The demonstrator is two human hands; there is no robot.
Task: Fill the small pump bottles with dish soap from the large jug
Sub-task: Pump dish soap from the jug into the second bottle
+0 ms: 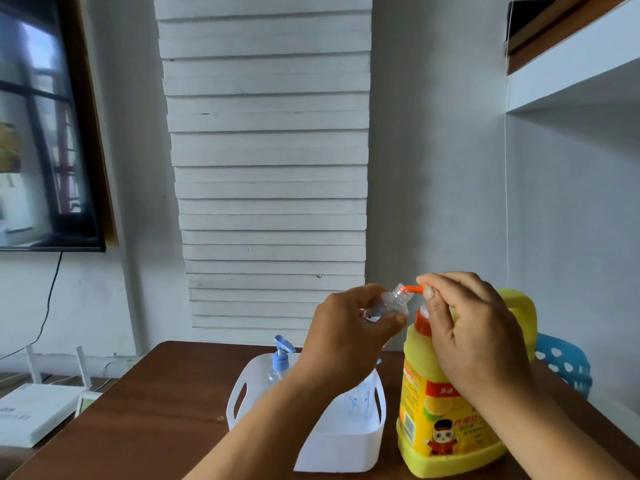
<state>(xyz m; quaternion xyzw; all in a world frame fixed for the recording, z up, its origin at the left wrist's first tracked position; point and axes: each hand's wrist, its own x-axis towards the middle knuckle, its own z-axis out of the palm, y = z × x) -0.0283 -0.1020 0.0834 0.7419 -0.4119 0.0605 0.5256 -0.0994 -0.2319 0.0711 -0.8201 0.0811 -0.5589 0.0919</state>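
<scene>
A small clear bottle, its pump removed, is held in the air above the surface by the left hand, whose fingers are curled round its body. It is tilted, its long axis running from lower left to upper right, with the open threaded neck pointing up and right toward the orange spout of the large yellow jug. The spout is met at the bottle's mouth. The right hand rests on top of the jug's pump, with thumb and forefinger pinching the spout's base; its grip is narrow. The jug stands upright on the surface, just right of a white basket.

The filling seems only begun: little or no soap can be made out in the held bottle. In the basket, another bottle with a blue pump stands upright, its contents too unclear to judge. At least this one bottle is judged still to be filled and recapped.
</scene>
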